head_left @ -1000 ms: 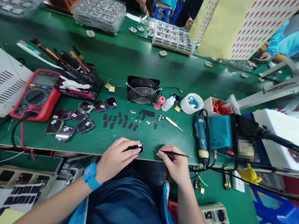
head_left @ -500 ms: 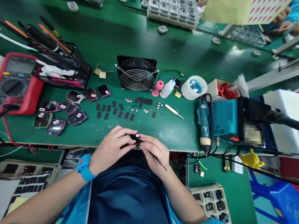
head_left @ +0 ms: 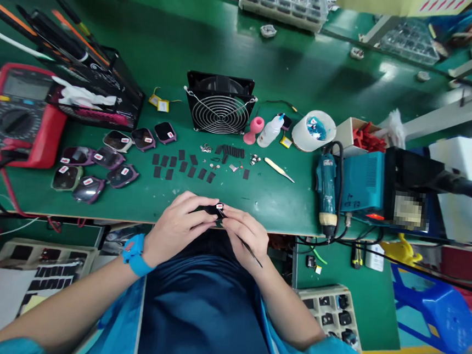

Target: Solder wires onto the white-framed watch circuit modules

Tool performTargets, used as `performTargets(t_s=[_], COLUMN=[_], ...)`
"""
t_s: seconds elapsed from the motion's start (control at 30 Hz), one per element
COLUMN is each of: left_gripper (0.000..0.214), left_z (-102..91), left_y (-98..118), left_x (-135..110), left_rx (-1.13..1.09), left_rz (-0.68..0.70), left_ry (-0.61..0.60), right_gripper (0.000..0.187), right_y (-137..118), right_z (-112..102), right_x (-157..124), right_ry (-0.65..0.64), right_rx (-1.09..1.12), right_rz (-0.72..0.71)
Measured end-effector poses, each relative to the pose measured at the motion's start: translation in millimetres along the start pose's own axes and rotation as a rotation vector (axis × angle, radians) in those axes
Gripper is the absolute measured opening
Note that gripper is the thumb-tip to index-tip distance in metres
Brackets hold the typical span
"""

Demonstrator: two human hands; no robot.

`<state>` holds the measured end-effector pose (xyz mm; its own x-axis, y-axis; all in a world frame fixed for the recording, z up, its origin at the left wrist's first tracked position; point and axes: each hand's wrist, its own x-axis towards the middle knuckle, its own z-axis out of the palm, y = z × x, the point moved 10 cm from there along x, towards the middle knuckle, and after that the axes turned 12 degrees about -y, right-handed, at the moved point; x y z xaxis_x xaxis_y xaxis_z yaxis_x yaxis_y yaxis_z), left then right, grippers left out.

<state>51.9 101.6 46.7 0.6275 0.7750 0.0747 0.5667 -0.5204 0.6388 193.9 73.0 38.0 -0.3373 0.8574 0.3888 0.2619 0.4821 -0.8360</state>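
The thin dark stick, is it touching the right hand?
Touching. The head view shows it: the right hand has its fingers closed around the thin dark stick, with one end poking out toward the wrist.

Glare streaks the green bench, and the view's edges blur.

The left grip partly hides the black device; the top edge crops yellow paper.

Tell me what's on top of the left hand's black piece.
A red-marked white label shows on the black piece; the left hand hides much of the rest.
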Motion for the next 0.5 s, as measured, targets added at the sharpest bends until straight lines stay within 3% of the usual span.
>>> performTargets(t_s=[0.13,0.5], left_gripper=[0.017,0.015], left_z=[2.3,0.5], left_y=[-2.2,0.3], left_x=[-1.3,-0.9], left_rx=[0.001,0.02], left_rz=[-0.016,-0.005], left_ry=[-0.01,0.008], right_gripper=[0.021,0.022], right_y=[7.6,-2.0], right_z=[1.7,-3.3], right_x=[-1.9,2.3], right_ry=[-0.034,0.032], right_rx=[0.039,0.003], right_rz=[0.063,0.003])
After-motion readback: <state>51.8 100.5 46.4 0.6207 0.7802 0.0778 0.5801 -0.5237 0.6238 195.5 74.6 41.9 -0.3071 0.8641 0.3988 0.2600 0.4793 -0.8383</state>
